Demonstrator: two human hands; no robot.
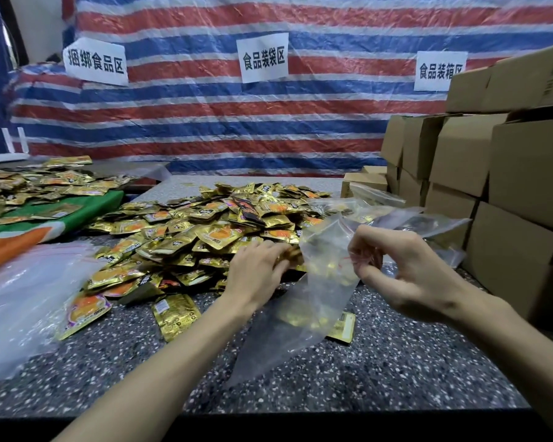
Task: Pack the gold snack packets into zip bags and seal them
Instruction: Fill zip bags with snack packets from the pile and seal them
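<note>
A big heap of gold snack packets [205, 228] covers the middle of the speckled stone table [380, 371]. My right hand [406, 275] pinches the red-striped mouth of a clear zip bag [304, 317], which hangs open and slants down toward me with several gold packets inside. My left hand [259, 269] is closed on a few gold packets at the bag's mouth. One gold packet [176, 315] lies alone in front of the heap, and another [345, 327] shows from under the bag.
A stack of empty clear zip bags [23, 301] lies at the left edge. More gold packets [29, 186] cover a green and orange sheet [77, 215] at far left. Cardboard boxes [498, 173] are stacked along the right. More clear bags [396, 208] lie behind my right hand.
</note>
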